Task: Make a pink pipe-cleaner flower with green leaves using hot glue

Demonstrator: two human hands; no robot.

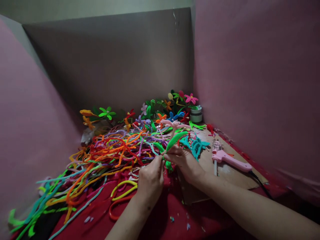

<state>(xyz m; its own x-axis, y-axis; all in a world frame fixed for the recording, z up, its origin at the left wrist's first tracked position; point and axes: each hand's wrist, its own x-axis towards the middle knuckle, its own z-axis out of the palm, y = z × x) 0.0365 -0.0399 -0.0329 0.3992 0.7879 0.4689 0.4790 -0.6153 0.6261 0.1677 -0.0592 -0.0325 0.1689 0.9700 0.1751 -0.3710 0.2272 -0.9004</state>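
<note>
Both my hands meet at the stem of a pipe-cleaner flower with pale pink petals (pixel 174 124) and a long green leaf (pixel 176 140). My left hand (pixel 150 175) is closed around the lower stem, its fingertips pinched together. From the other side, my right hand (pixel 185 164) pinches the stem where the leaf begins. Fingers cover most of the stem. A smaller green leaf (pixel 159 146) shows just left of the pinch. Beyond my right hand lie teal pipe-cleaner pieces (pixel 198 146).
A tangled heap of coloured pipe cleaners (pixel 120 146) spreads leftward. Scissors with yellow and red handles (pixel 122 200) lie by my left wrist. A pink glue gun (pixel 231 160) rests on cardboard (pixel 240 176) at right. Finished flowers (pixel 107 113) and a white jar (pixel 196 115) stand behind.
</note>
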